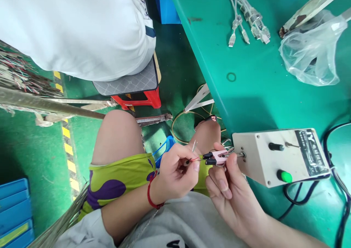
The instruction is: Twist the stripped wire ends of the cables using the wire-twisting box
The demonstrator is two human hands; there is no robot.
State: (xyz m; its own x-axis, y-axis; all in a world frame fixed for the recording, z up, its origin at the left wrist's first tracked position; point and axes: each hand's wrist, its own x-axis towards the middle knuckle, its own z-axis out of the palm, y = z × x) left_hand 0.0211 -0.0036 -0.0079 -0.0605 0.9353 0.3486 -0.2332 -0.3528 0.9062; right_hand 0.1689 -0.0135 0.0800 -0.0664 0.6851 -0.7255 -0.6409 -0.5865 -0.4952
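My left hand (177, 171) is closed in a pinch on a thin cable end with fine red wires (194, 159), held over my lap. My right hand (229, 184) grips a small pink tool with black tips (216, 157), its tips right at the red wires. The tool sits against the shaft on the side of a beige box (276, 156) with a green button (284, 176) and black knob, standing at the edge of the green table (255, 90). A red cord circles my left wrist.
A bundle of clear-plug cables (248, 19) and a crumpled plastic bag (312, 52) lie on the table. A person in white sits on a red stool (139, 100) at upper left. Blue crates (15, 211) stand lower left. Black cables (340, 200) trail from the box.
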